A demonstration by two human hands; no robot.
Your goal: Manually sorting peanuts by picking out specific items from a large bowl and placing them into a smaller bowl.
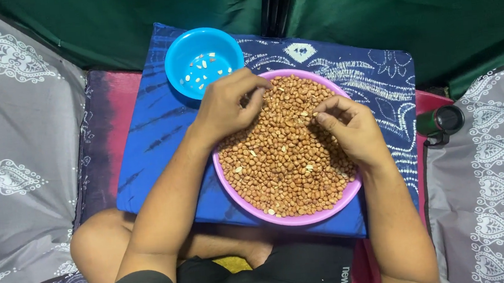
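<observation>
Peanuts point(283, 157) in reddish-brown skins fill a wide purple bowl point(297, 219), seen from a head camera looking straight down at a seated person's lap. The purple bowl is heaped almost to its rim, and a few pale, skinless pieces show among the brown ones. It rests on a blue tie-dyed cushion point(151, 161), which lies across the person's crossed legs.

Just beyond the purple bowl's far-left edge, and touching or nearly touching it, sits a smaller bright blue bowl point(182, 54). That blue bowl holds only a thin scatter of pale nut pieces point(201, 67) on its bottom.

The left hand point(228, 104) lies over the far-left part of the purple bowl, fingers curled down and drawn together onto the peanuts; whether it pinches one cannot be told. The right hand point(350, 128) rests on the right side of the same bowl, thumb and forefinger pressed together in a pinch at the surface of the heap; what they pinch is too small to tell.

To the right of the purple bowl, off the cushion, a dark green cylinder point(440, 120) lies on its side. Grey patterned cloth point(12, 136) flanks both sides, with green fabric point(385, 5) behind.
</observation>
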